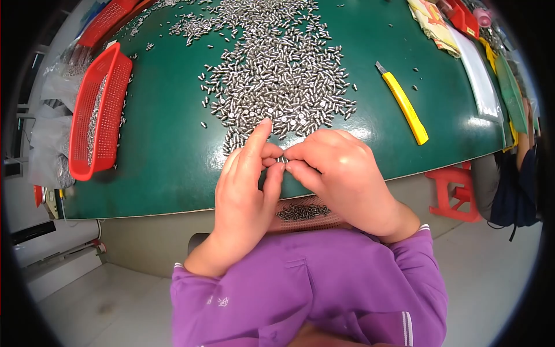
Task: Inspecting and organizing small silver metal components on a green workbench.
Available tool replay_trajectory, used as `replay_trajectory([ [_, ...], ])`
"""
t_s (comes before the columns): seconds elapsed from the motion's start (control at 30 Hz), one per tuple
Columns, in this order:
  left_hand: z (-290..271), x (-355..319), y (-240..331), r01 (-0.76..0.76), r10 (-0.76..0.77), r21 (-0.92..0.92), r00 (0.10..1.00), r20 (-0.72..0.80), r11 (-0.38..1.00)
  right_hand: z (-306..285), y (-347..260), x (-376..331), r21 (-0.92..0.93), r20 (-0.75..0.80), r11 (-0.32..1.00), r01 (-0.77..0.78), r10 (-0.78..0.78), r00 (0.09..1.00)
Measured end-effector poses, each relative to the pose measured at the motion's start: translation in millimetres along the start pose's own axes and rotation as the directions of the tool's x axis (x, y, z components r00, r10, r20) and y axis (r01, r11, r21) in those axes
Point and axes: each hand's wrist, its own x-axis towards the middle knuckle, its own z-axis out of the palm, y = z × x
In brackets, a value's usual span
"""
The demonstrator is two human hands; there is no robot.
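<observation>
My left hand (pixel 241 182) and my right hand (pixel 342 166) meet at the table's near edge, fingertips almost touching. Between their pinched thumbs and fingers sit a few small silvery metal parts (pixel 282 160); fingers cover much of them. The left index finger points up, away from the pinch. Just beyond my hands spreads a large heap of small pointed metal parts (pixel 283 75), some standing with round ends up. Below my hands, at my lap, a pinkish-red mesh basket (pixel 338 222) holds more, darker-looking parts (pixel 303 211).
On the green table (pixel 167 115), a red perforated basket (pixel 81 165) with metal parts stands at the left. A yellow utility knife (pixel 406 110) lies at the right, blade exposed. Plastic bags and cloth (pixel 436 29) line the far right edge. A red stool (pixel 454 194) stands below.
</observation>
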Motion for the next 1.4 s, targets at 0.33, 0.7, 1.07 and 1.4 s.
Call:
replay_trajectory([
  [0.33, 3.1, -2.2, -6.5, 0.029, -0.027, -0.134, 0.999, 0.018, 0.991, 2.6, -2.0, -1.5, 0.025, -0.009, 1.0, 0.006, -0.006, 1.0],
  [0.7, 0.1, -0.8, -9.6, -0.002, 0.009, -0.124, 0.999, 0.053, 0.992, -0.4, -2.4, -2.5, 0.02, -0.001, 1.0, 0.02, -0.02, 1.0],
  [1.07, -6.0, -3.1, -9.5, -0.033, 0.048, -0.176, 0.995, 0.083, 0.984, -5.0, -1.5, -2.3, 0.072, 0.043, 0.997, -0.006, 0.003, 0.999],
  [1.4, -2.7, -3.7, -12.2, -0.071, 0.078, -0.121, 0.995, 0.054, 0.99, -1.2, -0.8, -3.9, 0.053, 0.0, 0.999, -0.006, 0.006, 1.0],
])
